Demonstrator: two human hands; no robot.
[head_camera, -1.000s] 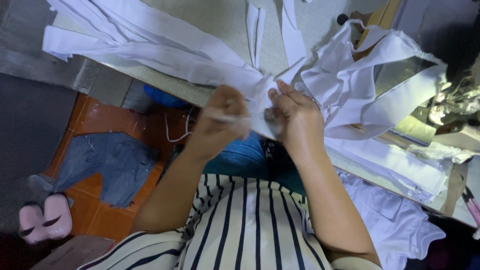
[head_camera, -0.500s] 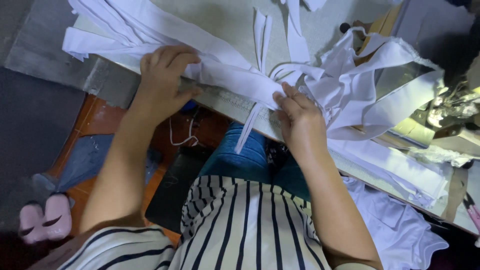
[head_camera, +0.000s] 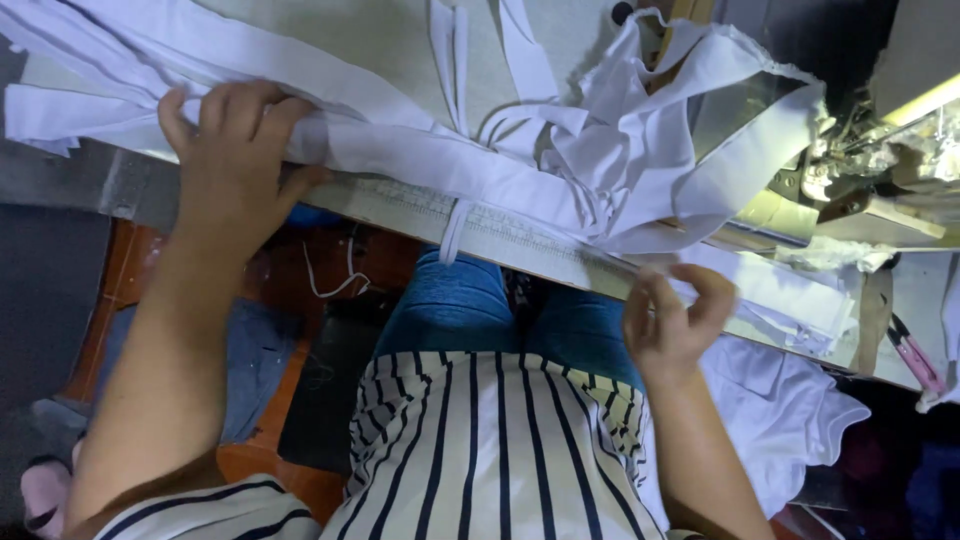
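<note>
My left hand (head_camera: 235, 170) lies on a long white fabric strip (head_camera: 420, 155) at the near edge of the sewing table (head_camera: 520, 235), its fingers curled over the cloth. The strip runs right into a bunched heap of white fabric pieces (head_camera: 650, 150). Lower and to the right, at the table's edge, my right hand (head_camera: 668, 325) has thumb and forefinger hooked around the edge of a white cloth layer (head_camera: 780, 290) hanging there. A thin white tape (head_camera: 455, 225) dangles over the table edge between my hands.
A sewing machine (head_camera: 900, 150) stands at the right, with a pink-handled tool (head_camera: 912, 350) beside it. A white garment (head_camera: 790, 400) hangs below the table on the right. On the orange floor lie blue jeans (head_camera: 250, 360) and pink slippers (head_camera: 45, 495). My lap is under the table.
My hands have parted from the middle. The left one went left and smoothed the strip along the table edge. The right one dropped down and right to the hanging cloth.
</note>
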